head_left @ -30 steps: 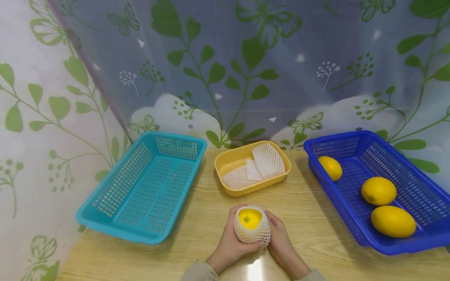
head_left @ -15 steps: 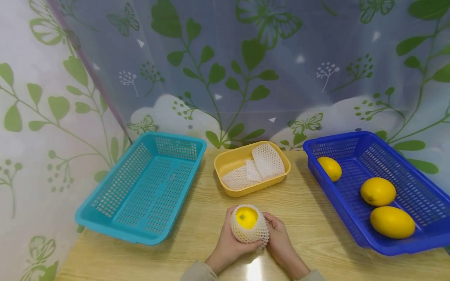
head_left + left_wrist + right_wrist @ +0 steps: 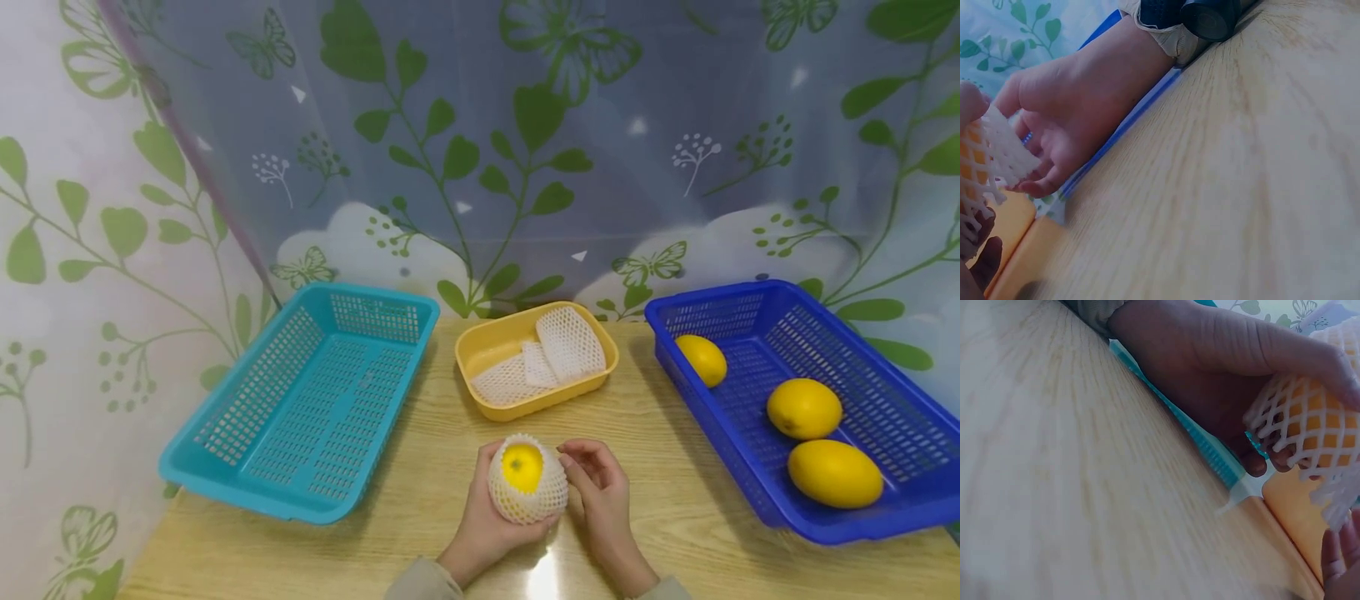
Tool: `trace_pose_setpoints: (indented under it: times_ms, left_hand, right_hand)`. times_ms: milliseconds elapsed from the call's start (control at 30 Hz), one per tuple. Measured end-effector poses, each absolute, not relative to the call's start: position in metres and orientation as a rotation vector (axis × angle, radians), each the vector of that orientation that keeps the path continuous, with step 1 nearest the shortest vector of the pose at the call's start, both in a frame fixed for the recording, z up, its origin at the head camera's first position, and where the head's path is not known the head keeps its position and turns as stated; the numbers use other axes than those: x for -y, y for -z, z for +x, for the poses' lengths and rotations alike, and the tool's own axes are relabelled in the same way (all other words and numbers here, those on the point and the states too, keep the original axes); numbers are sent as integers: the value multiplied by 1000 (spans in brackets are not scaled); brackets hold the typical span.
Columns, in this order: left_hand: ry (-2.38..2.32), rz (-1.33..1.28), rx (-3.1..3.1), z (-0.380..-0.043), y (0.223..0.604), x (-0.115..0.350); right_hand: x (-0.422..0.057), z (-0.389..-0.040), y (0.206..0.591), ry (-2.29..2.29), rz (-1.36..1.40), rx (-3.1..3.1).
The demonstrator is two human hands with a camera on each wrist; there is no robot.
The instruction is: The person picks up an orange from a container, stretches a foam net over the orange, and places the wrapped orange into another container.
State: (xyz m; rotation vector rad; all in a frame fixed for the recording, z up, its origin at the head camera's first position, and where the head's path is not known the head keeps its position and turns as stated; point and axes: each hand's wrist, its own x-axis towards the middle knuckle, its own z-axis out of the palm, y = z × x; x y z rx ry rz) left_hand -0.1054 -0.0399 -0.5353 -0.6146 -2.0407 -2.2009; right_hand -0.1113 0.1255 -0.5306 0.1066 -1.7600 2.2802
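Note:
In the head view a yellow lemon (image 3: 522,468) sits inside a white foam net sleeve (image 3: 538,505), its stem end showing through the opening. My left hand (image 3: 480,532) grips the sleeved lemon from the left, with fingers behind it and thumb across its lower front. On the other side, my right hand (image 3: 606,497) has its thumb and forefinger at the sleeve's right edge, pinching the mesh. The left wrist view shows the right hand (image 3: 1075,103) curved around a loose end of the net (image 3: 1010,150). The right wrist view shows the left thumb lying over the mesh (image 3: 1329,434).
A teal basket (image 3: 347,407) stands on the left of the wooden table (image 3: 442,458). Behind the hands is a yellow tray (image 3: 491,340) with white foam nets (image 3: 573,342) in it. A blue basket (image 3: 720,450) on the right bears three lemons (image 3: 836,473).
The sleeved lemon has shifted slightly left and turned a little in my left hand. My right hand has drawn back from the lemon's side, its fingertips now at the net's edge.

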Motion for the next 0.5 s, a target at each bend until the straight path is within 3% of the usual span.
trace_pose_setpoints:
  times_ms: [233,500]
  left_hand:
    - [2213,-623,2031,-105,536,40]
    - [2262,-504,2072,-105,536,40]
  right_hand:
    - [-128,-110,530,-2313,712,1594]
    - [-129,-111,532,-2359,767,1593]
